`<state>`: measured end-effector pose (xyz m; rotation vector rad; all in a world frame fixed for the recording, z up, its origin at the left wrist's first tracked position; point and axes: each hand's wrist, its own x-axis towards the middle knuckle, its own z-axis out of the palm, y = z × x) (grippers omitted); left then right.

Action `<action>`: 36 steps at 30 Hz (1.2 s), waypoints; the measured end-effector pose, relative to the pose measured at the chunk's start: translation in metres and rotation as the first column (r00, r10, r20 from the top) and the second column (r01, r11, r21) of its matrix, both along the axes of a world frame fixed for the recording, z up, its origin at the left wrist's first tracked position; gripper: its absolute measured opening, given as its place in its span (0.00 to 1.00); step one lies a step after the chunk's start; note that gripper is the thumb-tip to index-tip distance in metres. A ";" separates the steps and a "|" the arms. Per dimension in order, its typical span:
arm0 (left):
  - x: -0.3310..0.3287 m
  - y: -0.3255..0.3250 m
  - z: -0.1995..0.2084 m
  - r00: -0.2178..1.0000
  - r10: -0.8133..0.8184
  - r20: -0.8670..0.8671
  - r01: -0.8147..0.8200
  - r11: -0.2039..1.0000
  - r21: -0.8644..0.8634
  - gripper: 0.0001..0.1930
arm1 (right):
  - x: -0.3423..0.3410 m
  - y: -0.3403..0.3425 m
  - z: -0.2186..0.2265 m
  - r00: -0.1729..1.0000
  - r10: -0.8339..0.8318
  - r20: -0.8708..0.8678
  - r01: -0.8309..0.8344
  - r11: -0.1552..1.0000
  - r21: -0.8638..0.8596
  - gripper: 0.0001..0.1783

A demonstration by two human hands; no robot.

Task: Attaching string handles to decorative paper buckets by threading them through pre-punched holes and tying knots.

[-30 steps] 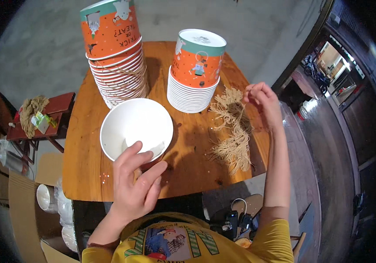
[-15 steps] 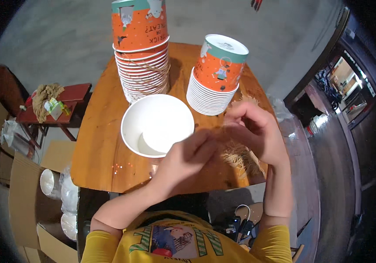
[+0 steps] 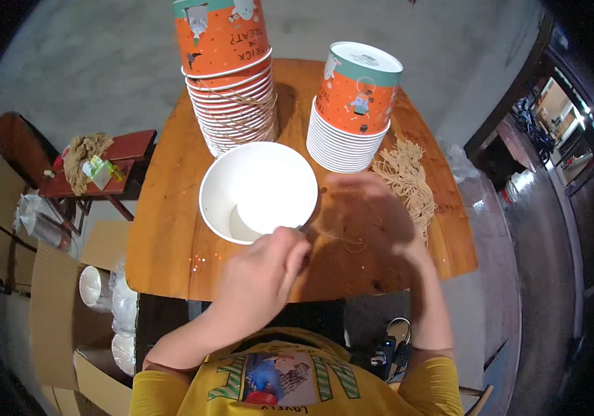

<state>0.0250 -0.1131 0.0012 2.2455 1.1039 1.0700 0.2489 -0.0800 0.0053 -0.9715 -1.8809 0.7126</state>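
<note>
A white-lined paper bucket (image 3: 224, 180) stands mouth up on the wooden table, tilted a little toward me. At its near right rim, my left hand (image 3: 259, 270) is closed with thumb and fingers pressed together; what they pinch is hidden. My right hand (image 3: 380, 215) is smeared by motion to the right of the bucket, so its fingers cannot be read. Between the hands a thin brown cord (image 3: 352, 241) shows as a faint loop. A bundle of tan cords (image 3: 410, 184) lies beyond my right hand.
Behind the bucket rises a tall stack of upturned orange buckets (image 3: 224, 41) with cord handles. A shorter stack (image 3: 359, 104) stands right of it. Small bits (image 3: 203, 263) dot the wooden table (image 3: 165, 208). A carton (image 3: 58, 312) with wrapped white tubs sits lower left; a red bench (image 3: 130, 149) stands beyond.
My right hand has moved left and down slightly, now blurred and uncovering the cord bundle. The left hand has shifted lower and left, to the bucket's rim. The whole view has shifted slightly.
</note>
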 end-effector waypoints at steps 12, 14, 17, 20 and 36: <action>-0.011 -0.013 -0.028 0.991 -0.070 -0.113 0.090 0.980 0.179 0.07 | -0.041 -0.059 -0.047 0.979 0.096 -0.182 -0.169 0.880 -0.444 0.11; -0.014 -0.010 -0.029 0.991 -0.088 -0.098 0.103 0.981 0.165 0.07 | -0.042 -0.056 -0.051 0.971 0.134 -0.199 -0.205 0.894 -0.399 0.09; -0.017 -0.008 -0.035 0.993 -0.116 -0.019 0.117 0.987 0.112 0.07 | -0.046 -0.054 -0.056 0.977 0.096 -0.189 -0.159 0.923 -0.350 0.07; -0.025 -0.008 -0.035 0.991 -0.136 0.015 0.134 0.989 0.069 0.06 | -0.047 -0.055 -0.062 0.987 0.036 -0.157 -0.084 0.947 -0.311 0.06; -0.083 0.058 0.006 0.842 -0.030 -0.539 0.234 0.920 0.313 0.13 | -0.074 -0.039 -0.063 0.953 -0.172 -0.248 0.104 0.959 -0.265 0.04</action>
